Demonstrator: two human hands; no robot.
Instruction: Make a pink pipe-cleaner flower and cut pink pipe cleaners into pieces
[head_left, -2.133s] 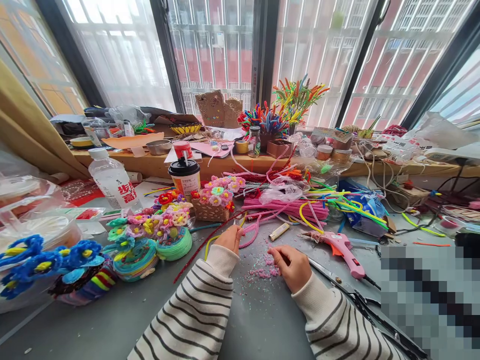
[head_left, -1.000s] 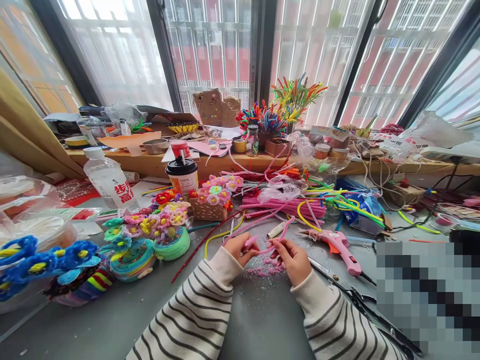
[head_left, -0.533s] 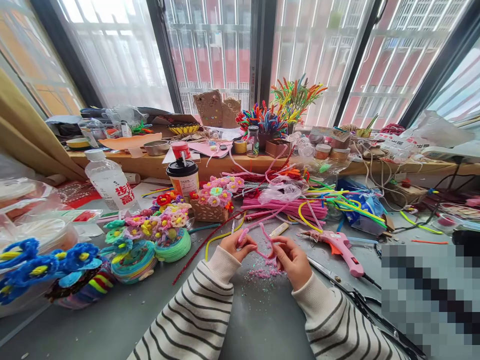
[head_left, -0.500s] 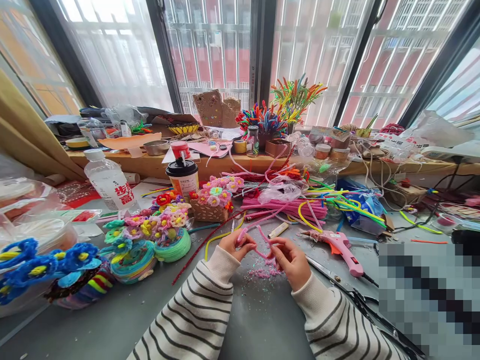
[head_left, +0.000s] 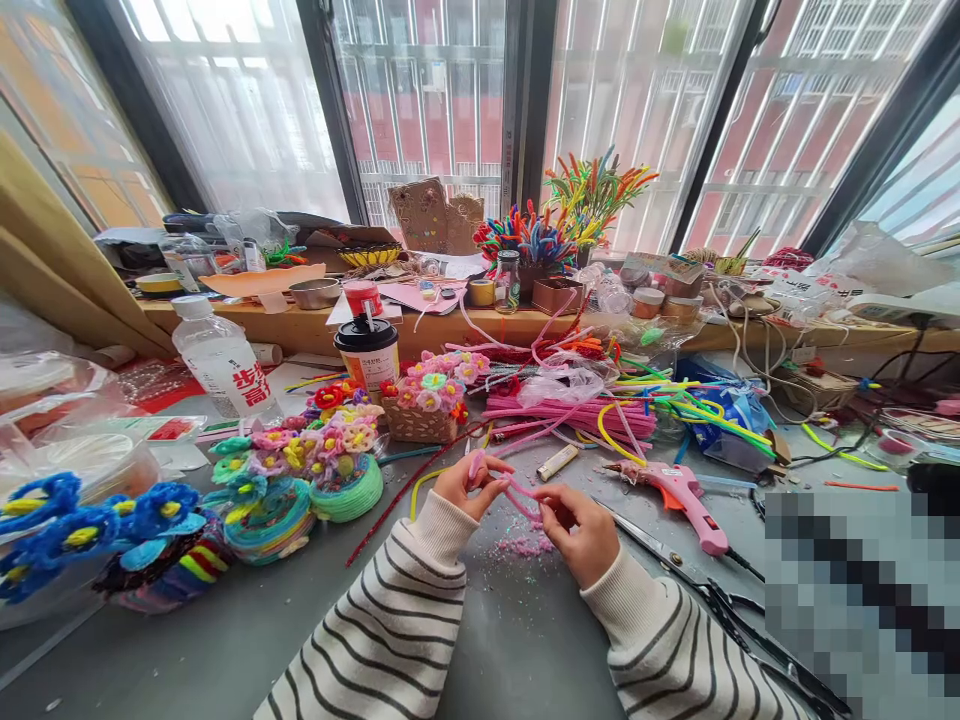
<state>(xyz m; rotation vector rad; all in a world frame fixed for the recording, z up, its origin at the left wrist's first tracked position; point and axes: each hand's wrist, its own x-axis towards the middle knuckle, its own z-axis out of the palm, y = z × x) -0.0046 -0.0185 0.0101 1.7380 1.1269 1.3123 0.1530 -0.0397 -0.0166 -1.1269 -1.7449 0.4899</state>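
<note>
Between my two hands runs a pink pipe cleaner [head_left: 523, 492], bent into a loop. My left hand [head_left: 466, 487] pinches one part of it, with a curled pink bit showing above the fingers. The thumb and fingertips of my right hand [head_left: 579, 527] close on the other part. Beneath the hands, pink fuzz clippings [head_left: 521, 546] and glittery specks lie scattered on the grey table [head_left: 517, 650]. Scissors [head_left: 675, 565] lie just right of my right hand, partly behind the sleeve. A pink glue gun [head_left: 686, 497] rests beyond them.
Behind my hands lies a bundle of pink pipe cleaners [head_left: 570, 415], near a lighter [head_left: 557, 461]. Pipe-cleaner flower baskets [head_left: 345, 490] stand at left, with a bottle [head_left: 225, 365] and a lidded cup [head_left: 367, 355] behind. A crowded wooden sill [head_left: 435, 328] runs along the windows.
The pink pipe cleaner's raised bend has dropped into a flatter, tighter loop between my hands. My hands have shifted slightly; the view has moved a little.
</note>
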